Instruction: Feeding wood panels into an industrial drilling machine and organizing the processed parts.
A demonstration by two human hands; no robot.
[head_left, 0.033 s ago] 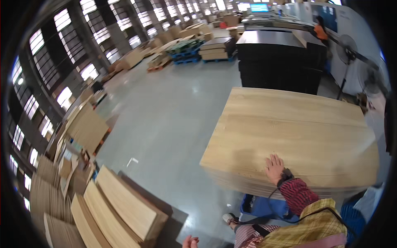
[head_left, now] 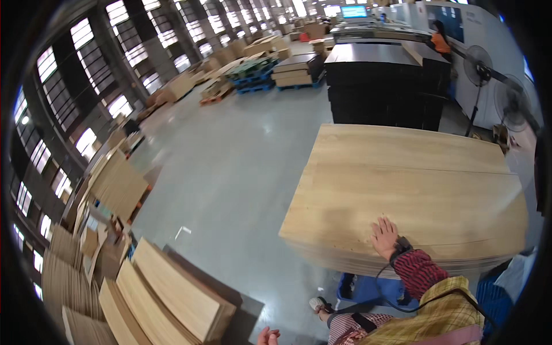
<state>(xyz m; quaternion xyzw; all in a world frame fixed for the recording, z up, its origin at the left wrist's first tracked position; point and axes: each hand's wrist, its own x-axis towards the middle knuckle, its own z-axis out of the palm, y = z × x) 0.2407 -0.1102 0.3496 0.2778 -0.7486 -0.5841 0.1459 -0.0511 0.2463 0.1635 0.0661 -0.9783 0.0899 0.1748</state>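
Observation:
My right hand lies flat on the near part of a stack of pale wood-grain panels, fingers spread and holding nothing. A dark band circles that wrist, below a red-and-black sleeve. Only the fingers of my left hand show at the lower edge. They are slightly bent and apart, with nothing seen in them, above the floor between the panel stack and some long pale boards.
Beneath the stack's near edge is a blue bin. Beyond the stack stand dark panels and, to the right, a fan. A person in orange is farther back. Cardboard sheets stand at left; grey floor runs between.
The view has shifted slightly. My right hand stays flat on the top panel, and my left hand remains at the lower edge.

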